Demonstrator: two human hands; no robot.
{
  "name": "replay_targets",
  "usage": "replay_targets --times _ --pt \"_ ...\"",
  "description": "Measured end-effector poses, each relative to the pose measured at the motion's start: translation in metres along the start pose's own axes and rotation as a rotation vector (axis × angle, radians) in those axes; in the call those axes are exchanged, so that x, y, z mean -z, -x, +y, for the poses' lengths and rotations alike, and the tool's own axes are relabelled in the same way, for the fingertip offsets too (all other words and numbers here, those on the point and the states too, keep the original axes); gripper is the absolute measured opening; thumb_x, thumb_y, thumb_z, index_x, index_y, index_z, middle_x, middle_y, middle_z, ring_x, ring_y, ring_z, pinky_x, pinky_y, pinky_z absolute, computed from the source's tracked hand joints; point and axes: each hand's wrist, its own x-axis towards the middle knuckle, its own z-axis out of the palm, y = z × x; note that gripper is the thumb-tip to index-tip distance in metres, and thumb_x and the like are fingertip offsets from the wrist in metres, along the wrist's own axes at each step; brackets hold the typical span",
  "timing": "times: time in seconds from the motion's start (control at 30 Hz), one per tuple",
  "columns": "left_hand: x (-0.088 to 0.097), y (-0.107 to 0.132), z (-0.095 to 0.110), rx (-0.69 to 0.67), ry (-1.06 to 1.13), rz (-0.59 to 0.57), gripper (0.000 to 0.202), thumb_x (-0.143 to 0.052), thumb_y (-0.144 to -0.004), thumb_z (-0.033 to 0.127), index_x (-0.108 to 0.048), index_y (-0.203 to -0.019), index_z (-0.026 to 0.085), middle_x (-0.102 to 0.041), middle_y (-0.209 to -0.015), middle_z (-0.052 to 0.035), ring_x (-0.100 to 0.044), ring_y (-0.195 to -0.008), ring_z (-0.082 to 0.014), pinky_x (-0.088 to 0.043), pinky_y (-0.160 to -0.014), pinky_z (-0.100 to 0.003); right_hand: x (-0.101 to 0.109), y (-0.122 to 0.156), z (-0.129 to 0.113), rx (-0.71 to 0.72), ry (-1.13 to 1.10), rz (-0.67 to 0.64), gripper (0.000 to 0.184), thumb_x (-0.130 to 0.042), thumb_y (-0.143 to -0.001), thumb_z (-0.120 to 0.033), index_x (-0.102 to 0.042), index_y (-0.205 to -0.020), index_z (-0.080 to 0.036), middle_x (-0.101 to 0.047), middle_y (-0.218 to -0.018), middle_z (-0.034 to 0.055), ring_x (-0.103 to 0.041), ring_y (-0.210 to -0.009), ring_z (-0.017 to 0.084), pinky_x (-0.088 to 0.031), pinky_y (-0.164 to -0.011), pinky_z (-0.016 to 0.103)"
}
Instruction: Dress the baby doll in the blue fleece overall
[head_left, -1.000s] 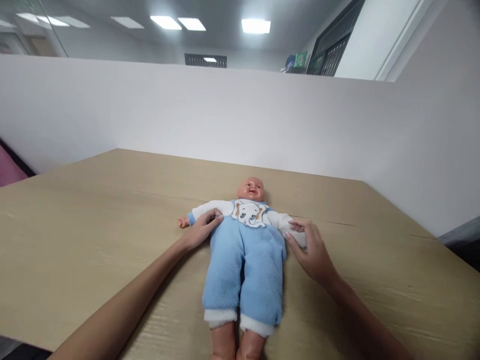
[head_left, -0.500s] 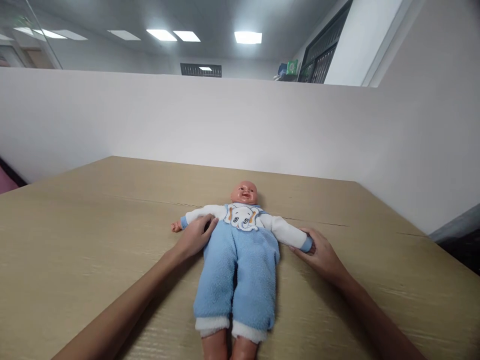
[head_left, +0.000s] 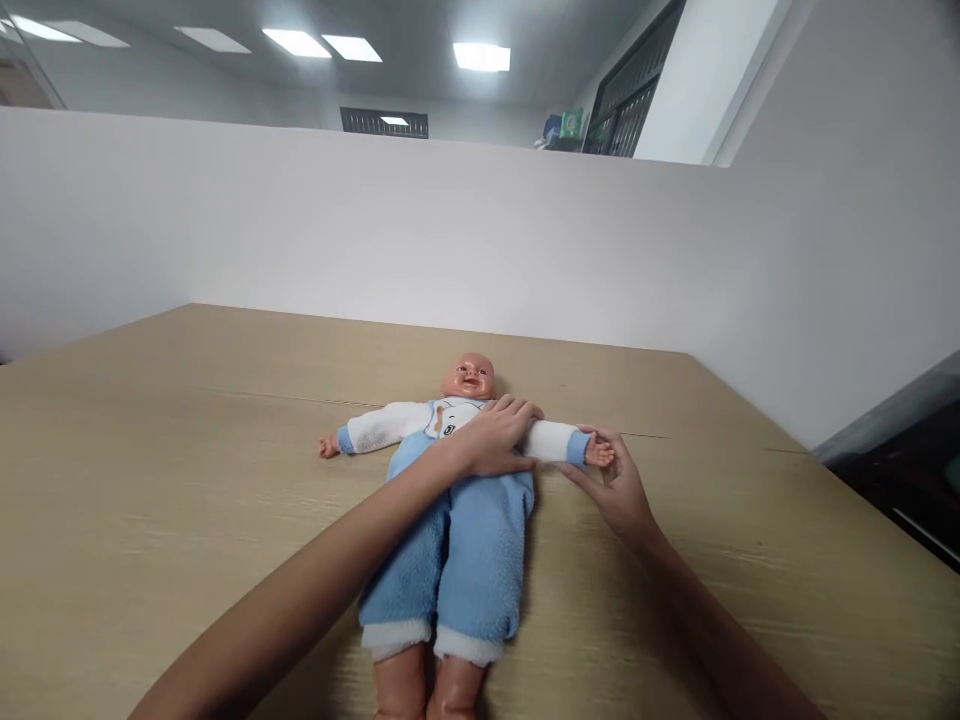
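A baby doll (head_left: 480, 570) in a blue fleece outfit with white sleeves and an elephant picture on its chest lies on its back on the wooden table. Crossing over the doll's body, my left hand (head_left: 496, 438) is closed round the upper part of the white sleeve (head_left: 553, 441) on the right side. It covers part of the elephant picture. My right hand (head_left: 621, 492) grips the same arm at the blue cuff, its thumb below and fingers behind. The doll's small hand (head_left: 598, 452) shows palm up there. On the left side, the other sleeve (head_left: 386, 428) lies stretched outward, untouched.
The wooden table (head_left: 187, 500) extends out on both sides of the doll. A white low wall (head_left: 420, 230) stands at its far edge. At the right, beyond the table edge, is a dark object (head_left: 900, 480) I cannot make out.
My left hand has moved right, from the doll's left-side waist across its chest to the right-side sleeve. That arm is raised a little, and the doll's small hand now shows in my right hand.
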Motion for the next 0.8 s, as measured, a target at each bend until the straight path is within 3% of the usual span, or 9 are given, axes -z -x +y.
replay_targets --times 0.1,0.27,0.37,0.47,0.6,0.73,0.8 --pt "-0.012 -0.01 -0.011 0.016 -0.024 -0.045 0.051 -0.079 -0.086 0.044 -0.058 -0.126 0.021 -0.068 -0.124 -0.0113 -0.059 -0.114 -0.033 -0.046 -0.1 -0.047 -0.009 0.005 0.002 -0.069 -0.142 -0.031 0.071 -0.088 -0.084 -0.045 -0.051 -0.143 -0.031 -0.056 -0.153 0.0128 -0.057 -0.14 0.031 -0.046 -0.122 0.052" --pt "-0.012 -0.002 -0.017 0.073 0.102 0.075 0.028 -0.071 -0.093 0.042 -0.061 -0.109 0.021 -0.068 -0.11 -0.0088 -0.06 -0.104 -0.0297 -0.046 -0.091 -0.042 -0.01 0.014 0.011 -0.09 -0.067 -0.075 0.083 -0.084 -0.088 -0.046 -0.036 -0.155 -0.036 -0.048 -0.159 0.013 -0.059 -0.134 0.03 -0.05 -0.117 0.054" --pt "-0.006 0.004 -0.018 0.144 0.299 0.178 0.03 -0.07 -0.095 0.048 -0.063 -0.105 0.021 -0.068 -0.106 -0.0074 -0.06 -0.098 -0.0276 -0.046 -0.087 -0.04 -0.01 0.018 0.014 -0.082 0.082 -0.205 0.071 -0.074 -0.096 -0.046 -0.039 -0.156 -0.034 -0.056 -0.152 0.0125 -0.058 -0.135 0.031 -0.046 -0.119 0.058" --pt "0.0 0.009 -0.021 0.189 0.602 0.276 0.039 -0.07 -0.096 0.05 -0.065 -0.119 0.019 -0.07 -0.118 -0.0085 -0.062 -0.109 -0.028 -0.048 -0.095 -0.039 -0.018 0.021 0.011 -0.042 0.202 -0.34 0.054 -0.064 -0.102 -0.043 -0.049 -0.153 -0.033 -0.061 -0.15 0.01 -0.055 -0.14 0.03 -0.038 -0.125 0.059" --pt "0.006 0.02 -0.031 0.231 0.949 0.401 0.051 -0.075 -0.094 0.046 -0.065 -0.136 0.019 -0.067 -0.144 -0.0097 -0.058 -0.135 -0.0328 -0.041 -0.115 -0.042 -0.04 0.021 0.0 0.02 0.21 -0.417 0.041 -0.061 -0.104 -0.042 -0.059 -0.144 -0.032 -0.061 -0.149 0.0087 -0.054 -0.142 0.03 -0.038 -0.126 0.055" --pt "0.006 0.029 -0.046 0.31 1.216 0.531 0.047 -0.077 -0.092 0.051 -0.073 -0.126 0.019 -0.074 -0.134 -0.0095 -0.063 -0.132 -0.0335 -0.046 -0.113 -0.042 -0.076 0.014 -0.014 -0.065 -0.013 -0.465 0.042 -0.058 -0.105 -0.047 -0.06 -0.144 -0.03 -0.063 -0.149 0.0091 -0.058 -0.138 0.029 -0.044 -0.121 0.05" --pt "0.004 0.033 -0.055 0.354 1.334 0.633 0.047 -0.077 -0.091 0.054 -0.074 -0.124 0.02 -0.077 -0.126 -0.0083 -0.065 -0.129 -0.0309 -0.048 -0.112 -0.04 -0.098 0.007 -0.02 -0.153 -0.136 -0.412 0.042 -0.058 -0.105 -0.05 -0.061 -0.141 -0.029 -0.067 -0.144 0.0075 -0.062 -0.132 0.028 -0.047 -0.116 0.047"
